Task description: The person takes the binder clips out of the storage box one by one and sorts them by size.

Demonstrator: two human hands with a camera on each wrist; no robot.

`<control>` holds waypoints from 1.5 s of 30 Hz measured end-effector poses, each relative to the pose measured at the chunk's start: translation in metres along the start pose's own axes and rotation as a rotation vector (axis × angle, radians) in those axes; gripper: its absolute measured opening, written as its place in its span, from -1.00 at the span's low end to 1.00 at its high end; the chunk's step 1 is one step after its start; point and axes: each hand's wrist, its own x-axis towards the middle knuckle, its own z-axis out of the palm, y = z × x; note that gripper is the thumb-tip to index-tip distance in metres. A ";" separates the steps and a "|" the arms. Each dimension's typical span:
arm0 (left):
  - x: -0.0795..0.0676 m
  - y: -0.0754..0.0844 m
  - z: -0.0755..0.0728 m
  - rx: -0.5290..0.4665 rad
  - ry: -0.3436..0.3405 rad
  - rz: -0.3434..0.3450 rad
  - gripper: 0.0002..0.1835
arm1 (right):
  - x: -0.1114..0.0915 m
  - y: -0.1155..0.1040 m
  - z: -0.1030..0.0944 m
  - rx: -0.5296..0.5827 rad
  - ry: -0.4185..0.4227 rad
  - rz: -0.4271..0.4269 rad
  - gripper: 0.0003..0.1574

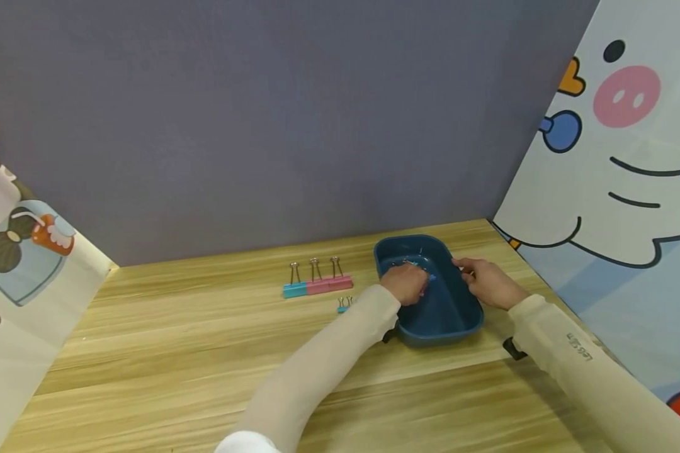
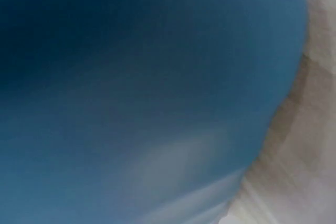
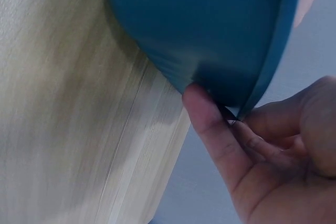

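A dark blue plastic bin (image 1: 439,314) stands on the table, with small binder clips (image 1: 412,263) partly visible inside it. My left hand (image 1: 406,283) reaches down into the bin among them, fingers bent downward. Its fingertips are hidden, so whether it holds a clip cannot be seen. A bit of blue (image 1: 432,277) shows just right of that hand. The left wrist view is filled by the blurred bin wall (image 2: 184,103). My right hand (image 1: 490,283) pinches the bin's right rim; in the right wrist view a finger (image 3: 202,108) lies against the outer wall.
Left of the bin, large binder clips stand in a row, one blue (image 1: 295,289) and pink ones (image 1: 328,285), handles up. Small blue clips (image 1: 342,309) sit nearer, partly behind the left sleeve. A grey partition (image 1: 294,126) rises behind the wooden table (image 1: 175,340).
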 end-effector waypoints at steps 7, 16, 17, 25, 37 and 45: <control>0.001 -0.003 0.005 -0.010 0.024 0.033 -0.79 | 0.001 -0.003 0.001 0.002 -0.011 0.004 -0.49; -0.008 -0.016 -0.005 -0.102 0.136 0.090 -0.91 | 0.001 -0.006 0.004 0.011 -0.013 -0.008 -0.48; -0.010 -0.017 -0.007 -0.105 0.149 0.097 -0.92 | 0.001 -0.006 0.004 0.009 -0.007 -0.012 -0.48; -0.026 -0.028 -0.025 -0.046 0.246 0.171 -0.96 | 0.000 -0.004 0.006 -0.008 0.015 -0.017 -0.49; -0.059 -0.053 -0.040 -0.127 0.317 0.214 -0.96 | -0.002 -0.005 0.003 -0.002 0.000 -0.012 -0.49; -0.087 -0.070 -0.040 -0.172 0.335 0.210 -0.96 | -0.003 -0.006 0.001 -0.002 -0.001 -0.017 -0.49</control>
